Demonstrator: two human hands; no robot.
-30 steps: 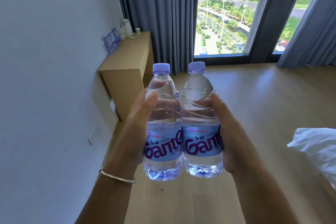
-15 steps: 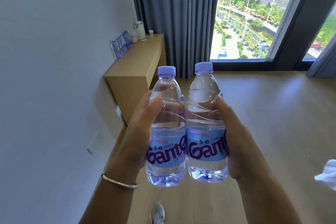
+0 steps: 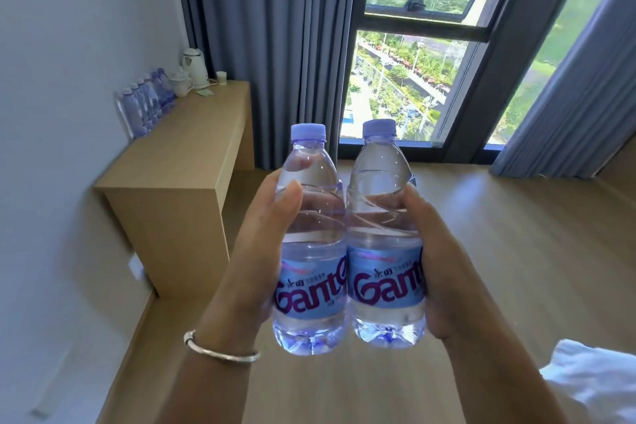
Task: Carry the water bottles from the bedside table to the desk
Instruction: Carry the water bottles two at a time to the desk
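Carrying is under way: the left hand [image 3: 254, 251] wraps round the left bottle [image 3: 311, 241] and the right hand [image 3: 444, 262] wraps round the right bottle [image 3: 385, 234], each with the thumb on the near face and the fingers curled behind. Both bottles stand upright in mid-air at the centre of the frame, their sides touching, above the wooden floor [image 3: 516, 234].

By my reading the pick-up is done and the walk is partway through. The counter [image 3: 192, 151] at the left of the frame, against the wall, is still well apart from the hands, so the approach and the setting-down remain. A row of bottles [image 3: 144, 103] already stands along its far upper-left edge, beside a white kettle [image 3: 194, 67] and a small cup [image 3: 221, 77] (whether that row belongs to this task I cannot tell).

The bedside table is not in view at all. White cloth [image 3: 599, 385] is cut off at the lower right corner, and what it is stays unclear. Fingers behind the bottles show only as blurred shapes through the water, and the counter's left margin is smeared.
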